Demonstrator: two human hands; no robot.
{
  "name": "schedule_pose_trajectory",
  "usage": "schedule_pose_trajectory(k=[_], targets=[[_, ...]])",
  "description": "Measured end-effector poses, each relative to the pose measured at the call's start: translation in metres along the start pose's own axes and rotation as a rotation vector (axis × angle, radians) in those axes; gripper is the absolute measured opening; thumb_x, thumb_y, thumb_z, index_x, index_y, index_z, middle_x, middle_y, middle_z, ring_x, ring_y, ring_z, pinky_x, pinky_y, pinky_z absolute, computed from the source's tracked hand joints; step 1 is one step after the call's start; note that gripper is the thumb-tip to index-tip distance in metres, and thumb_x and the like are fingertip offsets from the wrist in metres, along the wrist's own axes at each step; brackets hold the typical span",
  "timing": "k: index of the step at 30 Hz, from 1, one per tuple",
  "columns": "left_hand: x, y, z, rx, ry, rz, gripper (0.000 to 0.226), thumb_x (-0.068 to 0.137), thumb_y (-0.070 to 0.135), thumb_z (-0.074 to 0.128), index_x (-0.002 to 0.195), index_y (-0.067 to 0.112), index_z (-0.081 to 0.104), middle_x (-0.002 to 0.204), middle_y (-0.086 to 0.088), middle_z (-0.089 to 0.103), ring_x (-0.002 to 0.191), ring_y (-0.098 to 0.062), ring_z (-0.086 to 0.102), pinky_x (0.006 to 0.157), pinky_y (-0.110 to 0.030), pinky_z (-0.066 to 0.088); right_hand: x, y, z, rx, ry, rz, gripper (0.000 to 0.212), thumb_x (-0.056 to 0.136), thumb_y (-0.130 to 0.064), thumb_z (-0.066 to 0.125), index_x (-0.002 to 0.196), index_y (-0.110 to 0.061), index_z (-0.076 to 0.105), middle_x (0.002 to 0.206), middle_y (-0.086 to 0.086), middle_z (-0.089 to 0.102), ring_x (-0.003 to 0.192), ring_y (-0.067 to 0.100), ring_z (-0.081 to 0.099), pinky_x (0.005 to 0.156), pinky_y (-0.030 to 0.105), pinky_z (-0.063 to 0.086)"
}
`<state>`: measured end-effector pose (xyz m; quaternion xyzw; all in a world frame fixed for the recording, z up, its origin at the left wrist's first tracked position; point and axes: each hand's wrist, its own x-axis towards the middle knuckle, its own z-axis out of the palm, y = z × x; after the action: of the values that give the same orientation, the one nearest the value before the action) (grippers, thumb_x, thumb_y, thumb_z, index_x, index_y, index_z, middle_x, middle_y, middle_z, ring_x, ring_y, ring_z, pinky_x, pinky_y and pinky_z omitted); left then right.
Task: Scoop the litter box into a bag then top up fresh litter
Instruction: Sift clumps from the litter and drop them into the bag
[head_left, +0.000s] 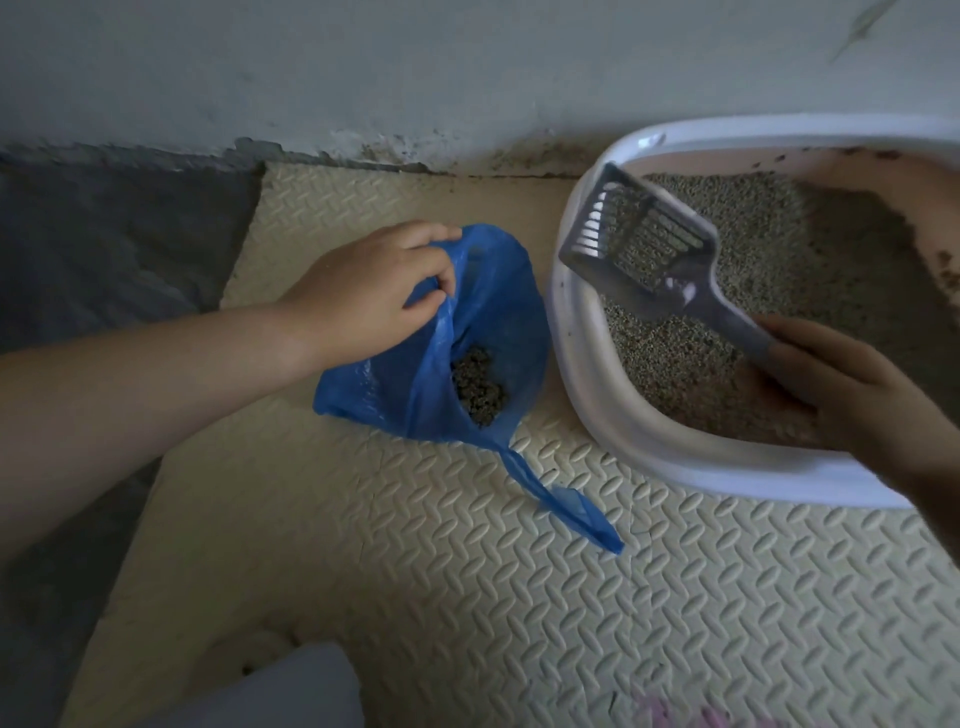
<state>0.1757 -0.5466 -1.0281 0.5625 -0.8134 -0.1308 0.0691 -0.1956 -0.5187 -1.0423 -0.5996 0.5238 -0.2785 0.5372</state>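
Note:
A blue plastic bag (493, 322) lies open on the floor mat, with a clump of dark litter (475, 387) inside it. My left hand (363, 291) pinches the bag's upper rim and holds its mouth open. To the right stands a white litter box (587, 395) filled with grey-green litter (737, 249). My right hand (841, 384) grips the handle of a grey slotted scoop (644, 239). The scoop is raised over the box's left side and carries some litter in its blade.
A cream embossed foam mat (467, 571) covers the floor under the bag and box. A stained wall (363, 78) runs along the back. Dark bare floor (104, 249) lies to the left. A pale object (291, 691) sits at the bottom edge.

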Motion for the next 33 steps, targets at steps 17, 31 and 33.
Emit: schedule_pose_trajectory(k=[17, 31, 33], targets=[[0.009, 0.015, 0.015, 0.022, -0.043, 0.038, 0.007, 0.095, 0.028, 0.052, 0.093, 0.029, 0.059, 0.148, 0.016, 0.035, 0.118, -0.007, 0.049, 0.07, -0.024, 0.033, -0.001, 0.001, 0.006, 0.065, 0.11, 0.373, 0.024, 0.097, -0.013, 0.048, 0.101, -0.033, 0.06, 0.065, 0.0, 0.07, 0.062, 0.018, 0.047, 0.058, 0.029, 0.036], [0.014, 0.018, 0.022, 0.021, -0.059, 0.057, 0.007, 0.094, 0.028, 0.052, 0.092, 0.03, 0.058, 0.148, 0.017, 0.035, 0.115, -0.009, 0.051, 0.072, -0.033, 0.046, -0.035, 0.001, 0.044, -0.162, 0.056, 0.244, 0.062, 0.087, -0.021, 0.066, 0.142, -0.029, 0.039, 0.074, -0.002, 0.07, 0.053, 0.006, 0.058, 0.051, 0.026, 0.046], [0.015, 0.017, 0.023, 0.019, -0.058, 0.057, 0.007, 0.094, 0.028, 0.052, 0.092, 0.029, 0.058, 0.148, 0.017, 0.035, 0.116, -0.009, 0.05, 0.071, -0.031, 0.044, -0.038, 0.003, 0.047, -0.241, 0.073, 0.229, 0.06, 0.087, -0.027, 0.066, 0.142, -0.03, 0.041, 0.067, -0.011, 0.067, 0.051, 0.001, 0.056, 0.053, 0.024, 0.045]])
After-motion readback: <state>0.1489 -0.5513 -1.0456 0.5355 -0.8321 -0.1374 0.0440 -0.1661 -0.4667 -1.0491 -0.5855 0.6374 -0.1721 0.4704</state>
